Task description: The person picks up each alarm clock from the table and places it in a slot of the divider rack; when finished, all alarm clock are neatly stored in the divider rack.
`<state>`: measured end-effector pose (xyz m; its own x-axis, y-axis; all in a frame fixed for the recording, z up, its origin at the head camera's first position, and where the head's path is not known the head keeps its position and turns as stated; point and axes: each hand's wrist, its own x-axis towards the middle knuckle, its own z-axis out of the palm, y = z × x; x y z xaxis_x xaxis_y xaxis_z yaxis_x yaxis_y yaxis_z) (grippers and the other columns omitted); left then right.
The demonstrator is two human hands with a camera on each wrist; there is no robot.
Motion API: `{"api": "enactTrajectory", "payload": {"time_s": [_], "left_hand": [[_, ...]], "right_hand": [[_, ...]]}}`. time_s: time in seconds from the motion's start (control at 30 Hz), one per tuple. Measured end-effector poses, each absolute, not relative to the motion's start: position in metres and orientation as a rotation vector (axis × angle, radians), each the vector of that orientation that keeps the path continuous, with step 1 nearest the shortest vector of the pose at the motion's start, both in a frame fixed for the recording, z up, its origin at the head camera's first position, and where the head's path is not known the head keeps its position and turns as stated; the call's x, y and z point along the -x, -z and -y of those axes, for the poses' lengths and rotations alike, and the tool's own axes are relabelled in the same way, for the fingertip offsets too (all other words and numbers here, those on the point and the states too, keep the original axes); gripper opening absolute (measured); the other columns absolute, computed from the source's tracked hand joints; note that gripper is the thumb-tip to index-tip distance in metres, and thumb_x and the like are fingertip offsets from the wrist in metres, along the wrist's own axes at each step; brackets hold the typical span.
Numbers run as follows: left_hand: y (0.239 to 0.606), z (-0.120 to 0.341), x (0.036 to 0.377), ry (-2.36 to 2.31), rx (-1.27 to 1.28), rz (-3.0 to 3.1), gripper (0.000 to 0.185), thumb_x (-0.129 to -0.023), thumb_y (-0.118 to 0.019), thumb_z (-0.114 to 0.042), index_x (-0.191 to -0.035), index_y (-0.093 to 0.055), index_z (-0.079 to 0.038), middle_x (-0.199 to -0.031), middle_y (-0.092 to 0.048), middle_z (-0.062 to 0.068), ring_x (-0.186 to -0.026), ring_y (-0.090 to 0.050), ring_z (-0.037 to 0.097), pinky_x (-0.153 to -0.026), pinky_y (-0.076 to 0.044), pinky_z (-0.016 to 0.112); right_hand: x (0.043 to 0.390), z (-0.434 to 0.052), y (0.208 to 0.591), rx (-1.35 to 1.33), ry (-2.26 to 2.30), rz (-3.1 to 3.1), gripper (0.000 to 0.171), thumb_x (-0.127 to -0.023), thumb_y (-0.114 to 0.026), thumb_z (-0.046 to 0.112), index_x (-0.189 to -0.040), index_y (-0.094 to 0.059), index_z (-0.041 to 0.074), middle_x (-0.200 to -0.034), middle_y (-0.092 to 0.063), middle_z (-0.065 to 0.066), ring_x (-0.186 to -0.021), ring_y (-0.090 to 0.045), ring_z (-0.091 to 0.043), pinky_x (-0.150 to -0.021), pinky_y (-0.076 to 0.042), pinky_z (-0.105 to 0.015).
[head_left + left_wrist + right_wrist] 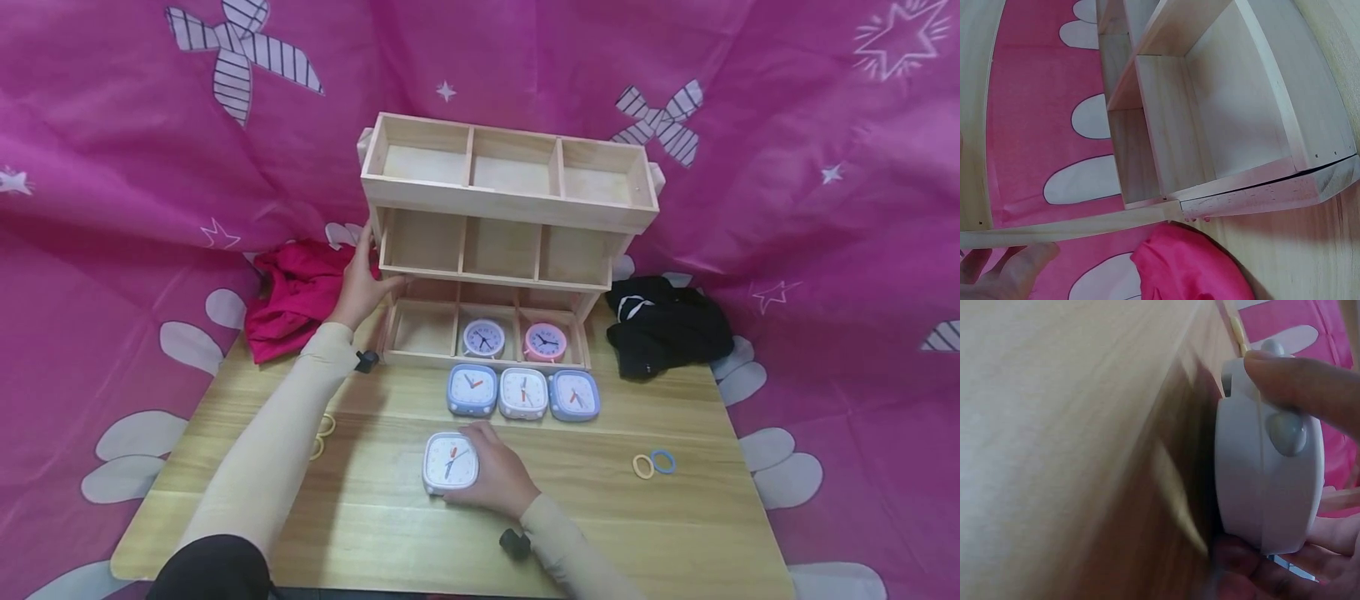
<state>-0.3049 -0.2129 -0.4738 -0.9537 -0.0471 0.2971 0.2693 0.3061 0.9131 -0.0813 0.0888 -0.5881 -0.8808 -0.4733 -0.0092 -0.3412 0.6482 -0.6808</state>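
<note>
While clocks (524,392) on wood tbl (390,533), bow-print pink cloth (525,67) in bkgd.

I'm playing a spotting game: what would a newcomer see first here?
Probably the bright pink backdrop, behind and on both sides. Next, the wooden rack in the middle, with a purple clock and a pink clock in its bottom row. Nearer the camera, the right hand holds a white clock.
</note>
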Motion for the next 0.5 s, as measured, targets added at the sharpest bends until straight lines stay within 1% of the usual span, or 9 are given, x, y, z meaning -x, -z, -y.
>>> {"api": "enactTrajectory", "payload": {"time_s": [0.1, 0.23, 0.33, 0.4, 0.5], "left_hand": [[0.473, 0.213, 0.305, 1.682, 0.191, 2.321, 0.121, -0.085, -0.087, 0.003, -0.172, -0.012, -0.033, -0.171, -0.035, 0.02, -0.157, -0.04, 0.041, -0.127, -0.041, 0.055], [0.473, 0.213, 0.305, 1.673, 0.188, 2.332, 0.121, -0.085, -0.087, 0.004, -0.172, -0.013, -0.033, -0.172, -0.035, 0.02, -0.157, -0.039, 0.042, -0.127, -0.041, 0.057], [0.473, 0.212, 0.304, 1.668, 0.199, 2.33, 0.121, -0.084, -0.087, 0.004, -0.173, -0.013, -0.032, -0.171, -0.035, 0.021, -0.157, -0.039, 0.043, -0.127, -0.04, 0.059], [0.472, 0.212, 0.304, 1.66, 0.197, 2.33, 0.121, -0.084, -0.088, 0.003, -0.172, -0.014, -0.032, -0.171, -0.035, 0.021, -0.156, -0.04, 0.043, -0.127, -0.04, 0.059], [0.472, 0.212, 0.304, 1.652, 0.193, 2.327, 0.12, -0.084, -0.089, 0.0, -0.172, -0.015, -0.032, -0.17, -0.037, 0.021, -0.156, -0.04, 0.043, -0.127, -0.04, 0.059]], "right_hand": [[0.084, -0.084, 0.586, 0.702, 0.998, -2.702, 0.105, -0.061, -0.101, 0.049, -0.15, -0.057, 0.015, -0.142, -0.061, 0.001, -0.119, -0.067, -0.018, -0.103, -0.061, -0.037], [0.09, -0.075, 0.574, 0.721, 0.98, -2.712, 0.105, -0.063, -0.1, 0.053, -0.15, -0.056, 0.015, -0.143, -0.064, -0.002, -0.122, -0.068, -0.022, -0.104, -0.06, -0.04], [0.102, -0.067, 0.56, 0.688, 1.072, -2.704, 0.098, -0.066, -0.099, 0.052, -0.147, -0.057, 0.016, -0.143, -0.066, -0.004, -0.123, -0.068, -0.025, -0.104, -0.06, -0.042], [0.116, -0.059, 0.55, 0.655, 1.155, -2.712, 0.088, -0.068, -0.099, 0.051, -0.139, -0.059, 0.018, -0.137, -0.068, -0.003, -0.12, -0.069, -0.024, -0.102, -0.059, -0.039], [0.143, -0.047, 0.536, 0.614, 1.25, -2.759, 0.072, -0.069, -0.099, 0.047, -0.121, -0.058, 0.019, -0.121, -0.07, -0.001, -0.107, -0.068, -0.021, -0.092, -0.059, -0.034]]}}
